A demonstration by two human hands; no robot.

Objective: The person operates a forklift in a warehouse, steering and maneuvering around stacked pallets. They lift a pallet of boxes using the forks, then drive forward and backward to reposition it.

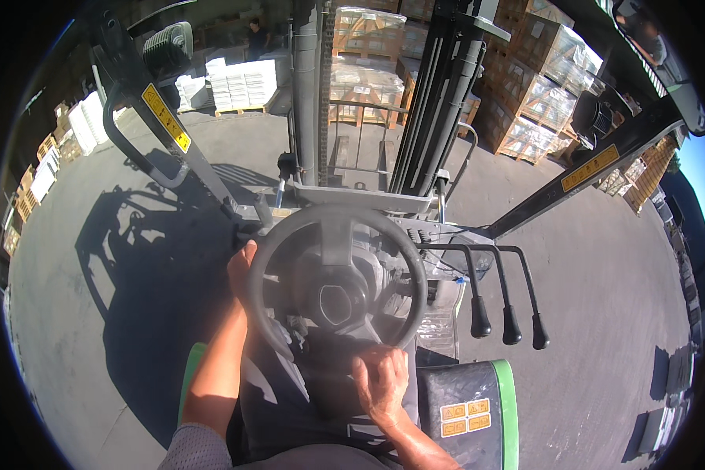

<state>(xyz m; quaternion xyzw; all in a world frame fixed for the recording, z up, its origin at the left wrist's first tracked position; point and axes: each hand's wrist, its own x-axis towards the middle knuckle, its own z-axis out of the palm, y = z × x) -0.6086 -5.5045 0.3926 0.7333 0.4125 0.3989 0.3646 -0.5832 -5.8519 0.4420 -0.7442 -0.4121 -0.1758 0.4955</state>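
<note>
A dark round steering wheel (262, 309) of a forklift stands in front of me. My left hand (240, 272) is at the left side of its rim, which partly hides the fingers; it looks closed on the rim. Over my lap, my right hand (382, 380) has its fingers curled at the lower right of the rim, closed on it as far as I can see. Three black-knobbed levers (511, 325) rise to the right of the wheel, apart from my right hand. A short lever (262, 210) stands beyond my left hand.
Beyond the dashboard rises the forklift's mast (309, 102), with strapped crates on pallets (366, 78) behind it. More wrapped crates (536, 98) stack at the far right. White stacks (243, 84) sit on a pallet at the far left, near a person (256, 39).
</note>
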